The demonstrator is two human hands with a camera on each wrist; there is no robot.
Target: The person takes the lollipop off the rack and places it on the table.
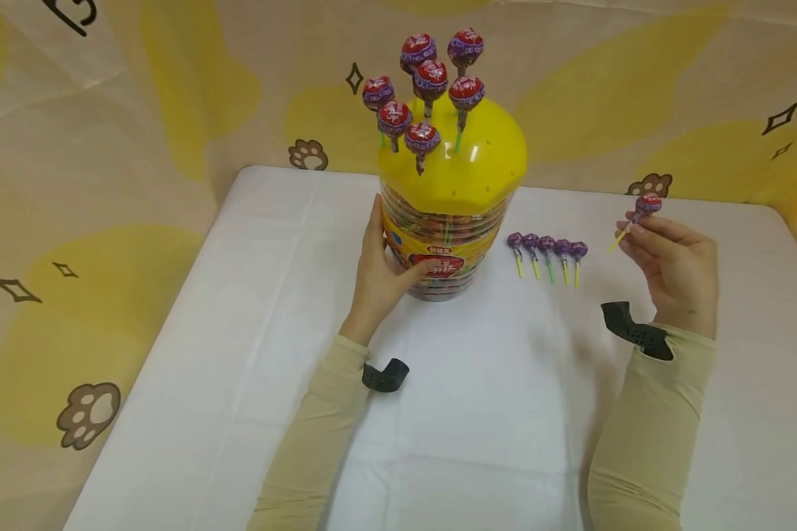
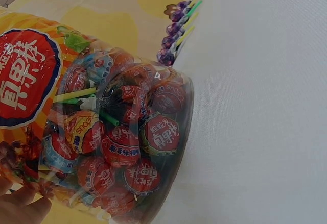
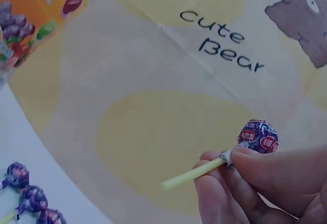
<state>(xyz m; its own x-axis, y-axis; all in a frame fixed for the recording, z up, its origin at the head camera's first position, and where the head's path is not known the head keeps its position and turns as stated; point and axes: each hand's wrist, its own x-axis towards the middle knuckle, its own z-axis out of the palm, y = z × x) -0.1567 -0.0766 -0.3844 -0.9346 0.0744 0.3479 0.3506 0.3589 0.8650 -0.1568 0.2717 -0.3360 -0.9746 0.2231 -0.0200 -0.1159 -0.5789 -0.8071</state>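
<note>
My left hand (image 1: 387, 276) grips the lower side of a clear ribbed jar (image 1: 448, 228) packed with wrapped lollipops, its thumb across the front label. A yellow lid (image 1: 485, 162) tops the jar, and several lollipops (image 1: 422, 139) stand upright in it, wrapped heads up. Right of the jar, my right hand (image 1: 679, 265) pinches one purple-and-red wrapped lollipop (image 3: 258, 136) between thumb and fingers just below its head. The yellow stick (image 3: 186, 177) points down and left, held above the table. Between jar and right hand, a row of purple-wrapped lollipops (image 1: 547, 247) lies on the table.
A white cloth covers the table (image 1: 478, 413). Behind it and on the left hangs a beige and yellow printed curtain (image 1: 591, 96) with paw prints, close to the table's back edge. Black wrist mounts (image 1: 385, 376) sit at both sleeves.
</note>
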